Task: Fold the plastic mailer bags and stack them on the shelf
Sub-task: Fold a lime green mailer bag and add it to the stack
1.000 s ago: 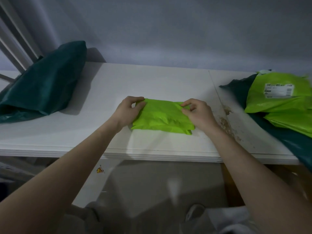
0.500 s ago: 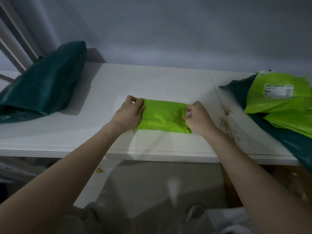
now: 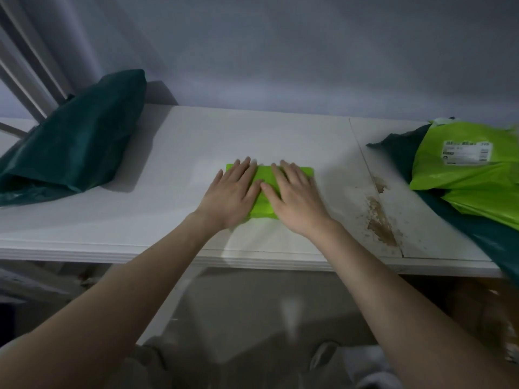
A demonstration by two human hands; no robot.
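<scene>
At nine o'clock on the white shelf (image 3: 174,153), a dark green bag (image 3: 75,141) slumps against the wall, well apart from our work. Moving right to the centre, our left hand (image 3: 231,196) lies flat with fingers straight and spread, palm pressing the left half of the folded lime mailer (image 3: 264,192); it grips nothing. Just beside it, thumbs nearly touching, our right hand (image 3: 295,202) lies equally flat on the right half, fingers extended toward twelve o'clock, also holding nothing. The mailer sits on the shelf beneath both palms, with only its far corners, a middle strip and its near edge showing. Farther right, a brown stain (image 3: 379,220) marks the shelf surface near the seam. At three o'clock, unfolded lime mailers (image 3: 463,175), one bearing a white label (image 3: 467,152), rest on another dark green bag (image 3: 488,242).

We judge the step in hand to be flattening: the fold looks made and we are pressing out air to set the crease. Next, we think, we need to lift our palms without letting the slippery plastic spring open, place this packet where the stack will go, then reach toward three o'clock for the next mailer. Several remain, so the task seems early.
</scene>
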